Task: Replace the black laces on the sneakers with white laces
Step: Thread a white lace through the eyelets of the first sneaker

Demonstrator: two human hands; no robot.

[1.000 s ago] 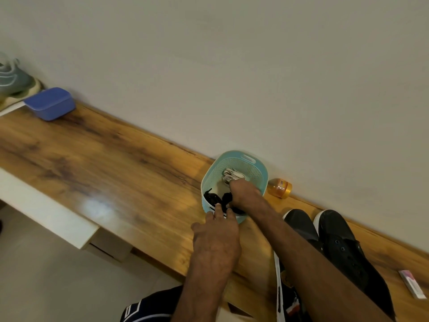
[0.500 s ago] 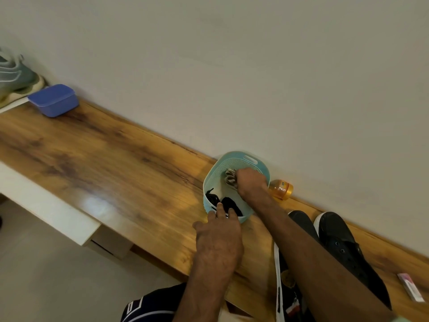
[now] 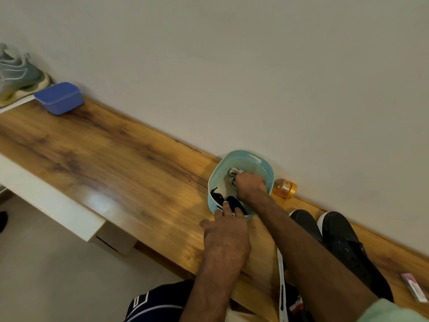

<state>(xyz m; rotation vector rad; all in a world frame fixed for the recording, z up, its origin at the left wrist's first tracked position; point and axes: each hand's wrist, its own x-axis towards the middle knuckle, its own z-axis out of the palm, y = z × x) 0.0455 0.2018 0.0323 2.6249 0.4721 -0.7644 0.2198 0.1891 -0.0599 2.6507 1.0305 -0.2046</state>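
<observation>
At the back edge of the worktop (image 3: 116,159), a pale blue basket (image 3: 246,163) holds coiled white laces (image 3: 234,171) and loose black laces (image 3: 234,202). One hand, the right hand (image 3: 250,185), grips the white laces; the left hand (image 3: 226,238), fingers straight, touches the basket's near rim.

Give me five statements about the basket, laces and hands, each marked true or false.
1. The right hand is inside the turquoise basket, gripping the white laces. True.
2. The black laces are threaded through the black sneakers. False: they lie in the basket, and the eyelets that show are bare.
3. The left hand touches the basket's near rim with straight fingers. True.
4. The orange jar sits in the basket. False: it sits outside, beside it.
5. The blue box is next to the black sneakers. False: it is at the far end, by a grey-green shoe.
</observation>
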